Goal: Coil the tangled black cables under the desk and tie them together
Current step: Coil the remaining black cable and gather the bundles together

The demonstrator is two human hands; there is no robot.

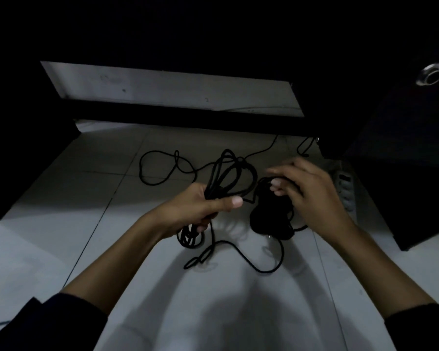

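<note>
Gripping one bundle of looped black cable in closed fingers, the left hand hovers above the tiled floor, while the right hand, fingers half-curled, touches a second dark coil beside it.

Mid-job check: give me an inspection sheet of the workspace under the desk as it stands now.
Surface: pale tiled floor, dimly lit.
Job's things: cable coil gripped in a fist; dark cable clump below the other hand.
Clutter: grey power strip by the cabinet.
Grippers: left hand closed on the coil; right hand fingers bent over the clump, grip unclear.
Cables: loose cable looped on the floor, trailing back; another strand curls near the person.
Surroundings: dark cabinet at right, desk panel behind.
</note>
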